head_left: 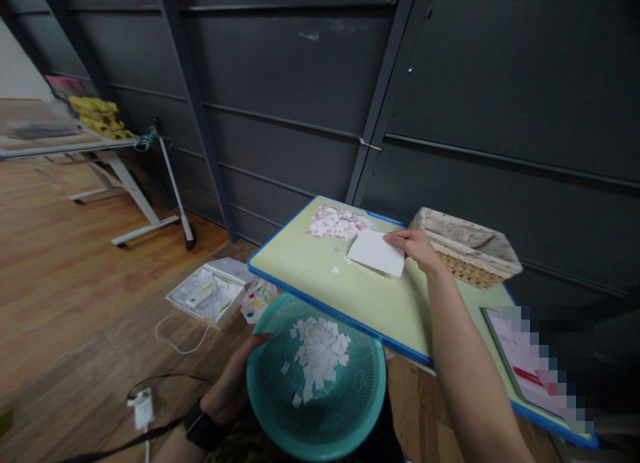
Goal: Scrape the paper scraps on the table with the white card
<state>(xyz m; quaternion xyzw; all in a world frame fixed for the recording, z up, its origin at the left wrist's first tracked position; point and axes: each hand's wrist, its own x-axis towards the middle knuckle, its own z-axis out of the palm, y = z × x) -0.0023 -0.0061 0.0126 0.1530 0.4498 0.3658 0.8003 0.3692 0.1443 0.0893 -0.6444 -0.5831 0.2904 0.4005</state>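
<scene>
My left hand [235,377] grips the rim of a teal plastic basket [370,396], its thumb over the edge and the other fingers hidden behind. Inside the basket lies a heap of small white paper scraps [320,353]. Over the table, my right hand [413,244] pinches a white sheet of card or paper [377,251] by its right edge. That sheet is slightly tilted, next to a pile of pinkish-white paper scraps [337,223] on the pale green tabletop [300,256]. One loose scrap [335,269] lies in front of the pile.
A wicker basket with cloth lining [470,256] stands at the table's right, near a tablet-like flat object [525,369]. On the floor at left are an open white box [205,293], a plug adapter [143,409] and cables. A dark panelled wall [290,69] rises behind.
</scene>
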